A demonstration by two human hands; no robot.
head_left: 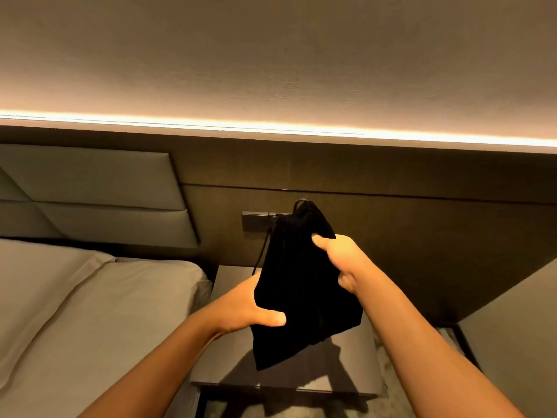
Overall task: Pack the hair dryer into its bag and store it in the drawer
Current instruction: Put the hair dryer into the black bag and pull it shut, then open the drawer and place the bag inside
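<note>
A black drawstring bag [304, 285] hangs in the air above the bedside table [352, 357], its gathered top end pointing away from me. My left hand [250, 309] grips the bag's lower left edge, thumb on the front. My right hand [340, 260] grips its upper right side near the cinched neck. A black cord [265, 245] dangles from the neck on the left. The hair dryer itself is not visible; whether it is inside the bag cannot be told. No drawer front shows clearly.
A bed with a beige sheet [75, 312] lies to the left, with a padded headboard [90, 191] behind it. A dark switch panel [256, 220] sits on the wood wall behind the bag. A lit strip runs along the wall above.
</note>
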